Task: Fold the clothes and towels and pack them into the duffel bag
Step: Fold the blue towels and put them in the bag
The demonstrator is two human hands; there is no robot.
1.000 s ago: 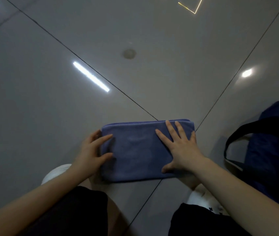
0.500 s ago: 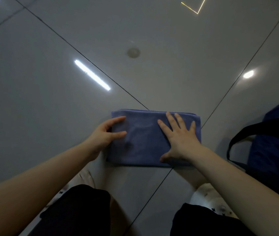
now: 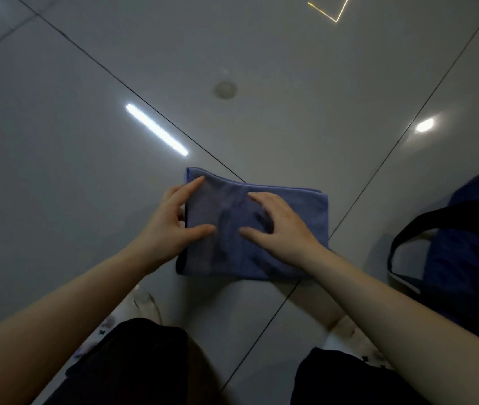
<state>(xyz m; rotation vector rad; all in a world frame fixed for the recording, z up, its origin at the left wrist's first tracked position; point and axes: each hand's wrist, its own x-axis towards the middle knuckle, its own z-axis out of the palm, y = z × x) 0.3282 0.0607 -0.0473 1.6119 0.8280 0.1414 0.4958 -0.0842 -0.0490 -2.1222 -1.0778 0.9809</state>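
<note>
The blue terry towel (image 3: 261, 226), pinched by the left hand (image 3: 171, 226) and pressed under the spread right hand (image 3: 282, 226), lies mid-fold on the floor, not yet packed in the dark blue fabric duffel bag (image 3: 472, 252) at right.

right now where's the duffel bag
In the head view the dark blue duffel bag sits on the floor at the right edge, right of the folded towel under both hands.

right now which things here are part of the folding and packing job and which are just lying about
Part of the job:
- blue towel, partly folded on the floor
- left hand, gripping the towel's left edge
- right hand, fingers curled on top of the towel
- dark blue duffel bag, at the right edge

Just there:
- small round mark on the tiled floor
</note>
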